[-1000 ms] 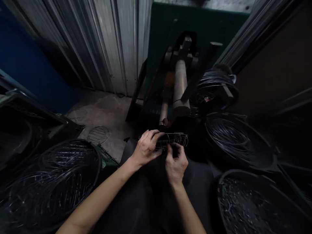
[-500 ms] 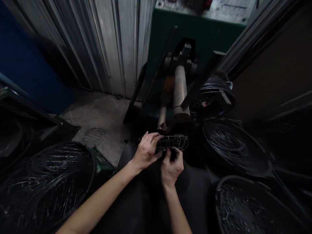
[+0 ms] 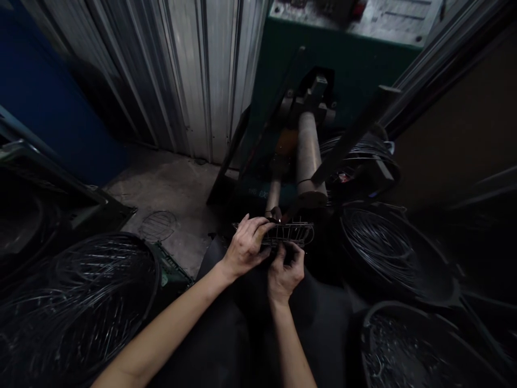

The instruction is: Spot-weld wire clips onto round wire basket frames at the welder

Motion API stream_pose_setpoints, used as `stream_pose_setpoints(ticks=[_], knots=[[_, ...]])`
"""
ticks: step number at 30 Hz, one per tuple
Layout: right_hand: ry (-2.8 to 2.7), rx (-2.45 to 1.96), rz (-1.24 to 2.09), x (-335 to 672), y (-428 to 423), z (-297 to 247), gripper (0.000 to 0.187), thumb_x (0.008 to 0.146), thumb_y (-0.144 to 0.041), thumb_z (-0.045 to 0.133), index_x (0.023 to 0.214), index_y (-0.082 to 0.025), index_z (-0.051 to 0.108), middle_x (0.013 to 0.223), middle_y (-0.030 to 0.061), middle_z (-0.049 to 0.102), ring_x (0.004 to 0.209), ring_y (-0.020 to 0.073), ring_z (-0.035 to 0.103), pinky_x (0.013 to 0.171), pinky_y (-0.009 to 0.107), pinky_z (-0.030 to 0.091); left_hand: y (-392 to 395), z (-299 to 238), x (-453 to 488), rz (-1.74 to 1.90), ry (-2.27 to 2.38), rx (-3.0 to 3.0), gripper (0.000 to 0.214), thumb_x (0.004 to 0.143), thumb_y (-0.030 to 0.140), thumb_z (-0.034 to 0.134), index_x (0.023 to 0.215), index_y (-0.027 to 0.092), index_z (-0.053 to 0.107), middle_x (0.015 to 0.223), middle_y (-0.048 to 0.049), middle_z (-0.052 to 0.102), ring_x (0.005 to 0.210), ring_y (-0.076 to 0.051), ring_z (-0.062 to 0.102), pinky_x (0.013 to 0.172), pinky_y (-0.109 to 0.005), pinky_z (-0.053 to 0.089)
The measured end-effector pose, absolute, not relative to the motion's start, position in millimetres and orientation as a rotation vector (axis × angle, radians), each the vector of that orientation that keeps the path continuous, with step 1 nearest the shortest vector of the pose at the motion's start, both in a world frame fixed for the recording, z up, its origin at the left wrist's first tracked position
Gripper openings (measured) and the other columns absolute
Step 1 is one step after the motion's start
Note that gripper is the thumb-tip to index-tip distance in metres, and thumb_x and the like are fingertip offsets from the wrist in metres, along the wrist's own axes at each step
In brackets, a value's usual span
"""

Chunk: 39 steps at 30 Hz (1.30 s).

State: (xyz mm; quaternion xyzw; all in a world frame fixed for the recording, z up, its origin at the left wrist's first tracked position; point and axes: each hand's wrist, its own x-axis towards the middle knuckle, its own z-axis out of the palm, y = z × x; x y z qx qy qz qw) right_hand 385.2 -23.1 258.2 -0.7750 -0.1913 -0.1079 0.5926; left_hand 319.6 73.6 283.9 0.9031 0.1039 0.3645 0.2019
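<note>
the wire cage (image 3: 297, 233) lay in the middle of the scene, just beyond the person's lap, with its far edge under the tip of the machine's lower bar (image 3: 273, 195). a faint orange glint showed there, though whether it was a spark could not be told. the work in hand seemed to be holding the cage against that tip. it probably called for a level, steady cage, one wire crossing set squarely at the contact point, and fingertips kept back from it. the left hand (image 3: 246, 245) was clamped over the cage's left end, fingers curled across the top and wrist bent slightly inward, the forearm running in from the near left. the right hand (image 3: 285, 272) gripped the cage's near edge from below, fingers bent up and thumb tucked, the forearm coming almost straight up from the near side. the two hands sat close together, nearly touching. the thick roller (image 3: 309, 151) stood above on the green machine housing (image 3: 278, 70). dark tubs of coiled wire (image 3: 81, 302) flanked the person, and a round wire grid (image 3: 157, 225) lay on the floor to the left.
</note>
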Motion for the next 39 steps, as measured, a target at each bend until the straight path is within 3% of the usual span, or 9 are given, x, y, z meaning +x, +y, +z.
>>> stream_pose_setpoints(ticks=[24,29,34,36,39], knots=[[-0.507,-1.855,-0.26,390.8,-15.5,257.1,0.027,0.087,-0.043,0.041,0.084,-0.02,0.053,0.082,0.0075,0.062,0.078,0.0178,0.06,0.077,0.032,0.048,81.0,284.5,324.2,1.006,0.306,2.64,0.047,0.078,0.023,0.059,0.123,0.018,0.046,0.119,-0.0102,0.057,0.115,-0.023,0.054,0.11,-0.048,0.031],[-0.516,-1.809,-0.254,384.5,-17.5,263.7,0.027,0.088,-0.041,0.041,0.088,-0.018,0.056,0.085,0.0083,0.064,0.082,0.0176,0.062,0.079,0.032,0.048,84.7,285.0,323.0,0.969,0.277,2.667,0.054,0.08,0.025,0.061,0.129,0.019,0.04,0.126,-0.0106,0.054,0.123,-0.023,0.048,0.113,-0.049,0.024],[-0.592,-1.944,-0.351,395.6,-96.7,275.0,0.027,0.085,-0.036,0.052,0.104,-0.019,0.06,0.1,0.0088,0.065,0.092,0.0189,0.062,0.084,0.033,0.048,100.7,269.6,299.6,0.932,0.273,2.612,0.087,0.073,0.042,0.07,0.141,0.02,0.021,0.144,-0.0176,0.033,0.138,-0.031,0.025,0.112,-0.058,0.015],[-0.567,-2.113,-0.407,412.9,-155.5,267.1,0.03,0.083,-0.038,0.053,0.102,-0.018,0.063,0.098,0.0102,0.066,0.092,0.0218,0.062,0.086,0.036,0.047,106.7,256.8,292.6,0.946,0.333,2.55,0.089,0.073,0.04,0.07,0.142,0.019,0.018,0.144,-0.0193,0.028,0.136,-0.033,0.027,0.11,-0.058,0.02],[-0.325,-2.486,-0.355,447.6,-246.9,238.4,0.041,0.08,-0.047,0.047,0.099,-0.015,0.065,0.098,0.0181,0.067,0.09,0.0309,0.063,0.08,0.045,0.049,111.0,243.3,291.9,1.013,0.385,2.403,0.078,0.076,0.032,0.066,0.14,0.019,0.023,0.135,-0.0159,0.037,0.128,-0.027,0.039,0.106,-0.048,0.034]])
